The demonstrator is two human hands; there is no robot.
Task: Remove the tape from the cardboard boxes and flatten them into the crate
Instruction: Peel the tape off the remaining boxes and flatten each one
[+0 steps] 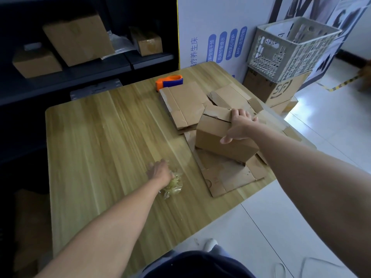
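Observation:
A small upright cardboard box (212, 137) stands on flattened cardboard (224, 175) at the right side of the wooden table (100, 141). My right hand (239, 125) grips the box's top edge, fingers over the top and thumb down its near face. My left hand (159, 172) rests on a crumpled wad of clear tape (174, 185) on the table, fingers spread. More flattened boxes (184, 105) lie behind the upright one. The white plastic crate (291, 49) sits on a stack of cardboard boxes beyond the table's far right corner.
An orange and blue tape dispenser (169, 82) sits at the table's far edge. Dark shelves (80, 73) at the back left hold several cardboard boxes. A printed board (216, 37) stands behind the table. White tiled floor (331, 125) lies to the right.

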